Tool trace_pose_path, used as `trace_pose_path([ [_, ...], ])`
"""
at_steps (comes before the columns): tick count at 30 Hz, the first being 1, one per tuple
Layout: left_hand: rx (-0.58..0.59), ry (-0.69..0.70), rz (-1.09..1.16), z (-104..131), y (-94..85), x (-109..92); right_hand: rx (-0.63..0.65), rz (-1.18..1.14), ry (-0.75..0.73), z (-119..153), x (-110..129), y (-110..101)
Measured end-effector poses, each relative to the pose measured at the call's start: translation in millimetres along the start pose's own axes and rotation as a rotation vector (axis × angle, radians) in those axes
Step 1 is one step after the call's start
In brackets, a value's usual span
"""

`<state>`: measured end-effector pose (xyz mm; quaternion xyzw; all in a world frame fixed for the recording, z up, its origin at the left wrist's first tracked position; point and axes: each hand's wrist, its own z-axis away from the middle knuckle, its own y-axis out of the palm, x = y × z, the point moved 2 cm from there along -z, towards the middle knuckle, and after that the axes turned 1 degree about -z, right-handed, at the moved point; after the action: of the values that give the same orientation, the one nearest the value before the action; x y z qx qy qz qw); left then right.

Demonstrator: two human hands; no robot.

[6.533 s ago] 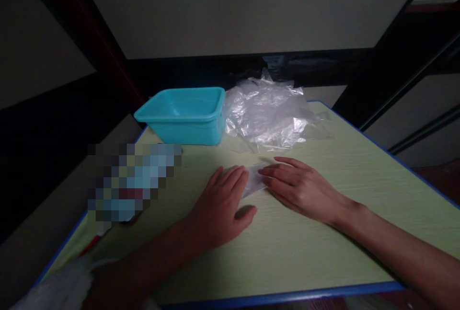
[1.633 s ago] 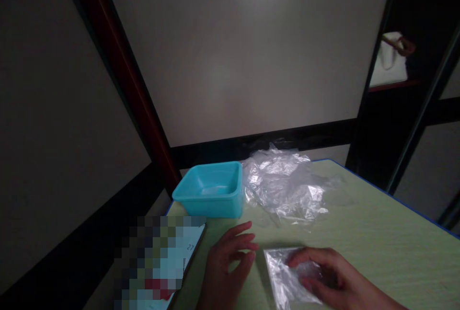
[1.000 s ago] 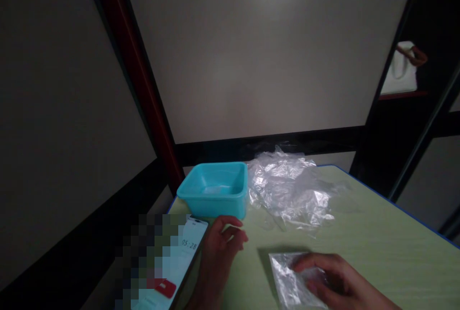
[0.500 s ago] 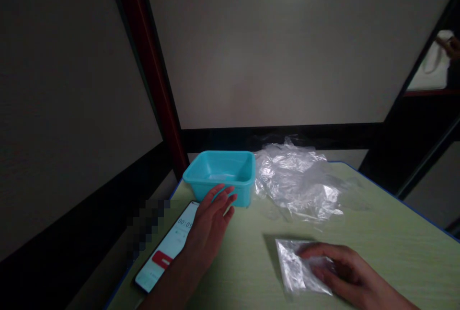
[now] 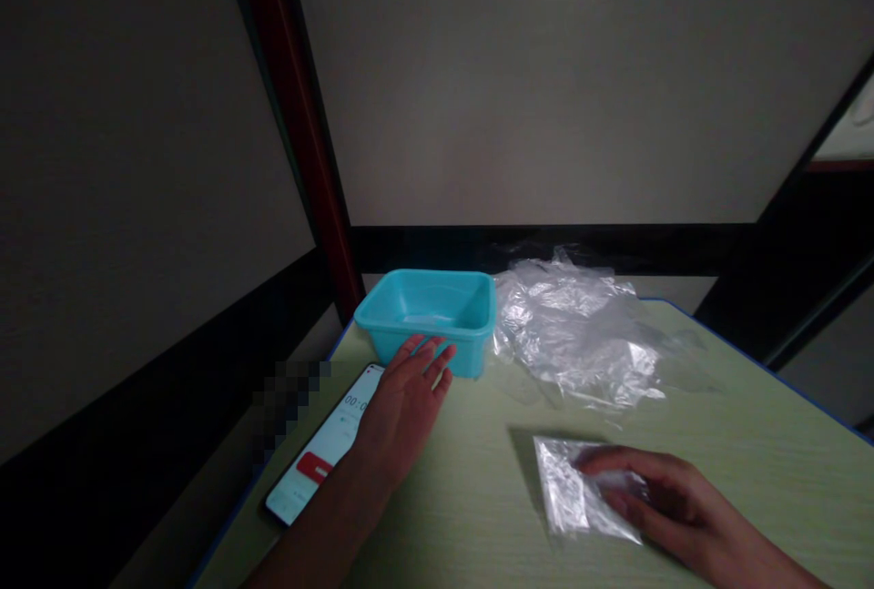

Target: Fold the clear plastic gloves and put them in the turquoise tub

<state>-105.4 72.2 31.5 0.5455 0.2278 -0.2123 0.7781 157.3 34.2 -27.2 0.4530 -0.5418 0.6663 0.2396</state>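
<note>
My right hand [image 5: 673, 502] pinches a folded clear plastic bag [image 5: 564, 487] between thumb and fingers, low over the right half of the table. The bag is flat and squarish, with its right part hidden by my fingers. My left hand [image 5: 410, 398] is stretched out with the fingers apart and holds nothing. Its fingertips overlap the front wall of a turquoise plastic basin [image 5: 471, 354] in view; whether they touch it I cannot tell. Nothing shows inside the visible part of the basin.
A smartphone [image 5: 334, 443] with a timer on its screen lies left of my left forearm, partly covered by it. A loose heap of clear plastic bags [image 5: 580, 325] spreads right of the basin. The pale green table [image 5: 471, 516] has a blue edge and stands against a wall panel [image 5: 533, 97].
The view has tilted slightly, so everything sits a little higher and further right. Both hands keep nearly the same places, and the right still holds the folded bag.
</note>
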Motion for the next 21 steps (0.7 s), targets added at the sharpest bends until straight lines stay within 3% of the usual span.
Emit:
trace_pose_path([
  [11,-0.025,-0.002,0.016,-4,-0.7,7,0.011,-0.006,0.001,-1,9,3],
  [21,-0.138,0.116,0.0,-5,-10.0,18,0.026,0.023,-0.008,1,1,0],
])
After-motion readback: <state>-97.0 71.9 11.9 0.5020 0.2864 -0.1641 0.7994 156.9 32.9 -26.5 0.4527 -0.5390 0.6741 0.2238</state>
